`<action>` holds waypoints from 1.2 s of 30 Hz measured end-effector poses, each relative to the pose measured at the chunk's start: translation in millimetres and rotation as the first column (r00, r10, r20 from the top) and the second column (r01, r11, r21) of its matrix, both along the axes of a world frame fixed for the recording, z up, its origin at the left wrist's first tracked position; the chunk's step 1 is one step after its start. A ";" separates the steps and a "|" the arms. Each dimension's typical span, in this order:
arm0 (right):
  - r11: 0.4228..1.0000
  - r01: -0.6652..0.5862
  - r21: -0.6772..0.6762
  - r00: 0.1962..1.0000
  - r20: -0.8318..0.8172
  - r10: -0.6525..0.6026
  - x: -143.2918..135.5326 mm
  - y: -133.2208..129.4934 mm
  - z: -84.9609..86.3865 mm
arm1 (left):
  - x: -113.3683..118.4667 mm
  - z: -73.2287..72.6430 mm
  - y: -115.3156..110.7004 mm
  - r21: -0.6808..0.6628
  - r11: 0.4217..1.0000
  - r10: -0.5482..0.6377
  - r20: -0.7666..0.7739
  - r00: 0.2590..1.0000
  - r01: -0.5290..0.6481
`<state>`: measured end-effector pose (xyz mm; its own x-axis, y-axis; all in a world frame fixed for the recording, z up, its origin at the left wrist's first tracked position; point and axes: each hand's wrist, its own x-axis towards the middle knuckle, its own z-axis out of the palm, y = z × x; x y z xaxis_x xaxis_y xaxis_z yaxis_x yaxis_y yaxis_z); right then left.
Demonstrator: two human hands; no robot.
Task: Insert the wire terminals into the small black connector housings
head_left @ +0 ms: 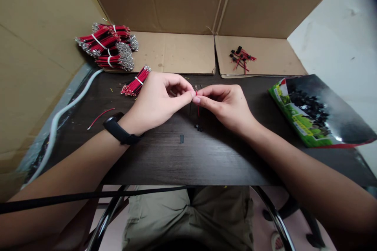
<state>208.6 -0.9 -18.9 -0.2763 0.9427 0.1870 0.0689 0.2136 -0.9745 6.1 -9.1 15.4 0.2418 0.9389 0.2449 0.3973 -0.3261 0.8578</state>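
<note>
Above the middle of the dark table, my left hand and my right hand meet at the fingertips. My left hand pinches a thin black wire, and my right hand pinches a red wire. Metal tips of the wires stick up just above the fingers. Small black connectors lie on the table below the hands. A small dark flat piece is a little nearer the front edge. A banded bundle of red and black wires lies beside my left hand.
More wire bundles are piled at the back left. Wires with black connectors sit on cardboard at the back right. A bag of black parts lies at right. One loose red wire and a white cable are at left.
</note>
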 end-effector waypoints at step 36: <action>1.000 0.014 -0.027 1.000 0.015 -0.014 1.8 0.4 1.5 | -0.1 0.1 -1.2 -0.162 0.987 0.035 0.180 0.983 -0.006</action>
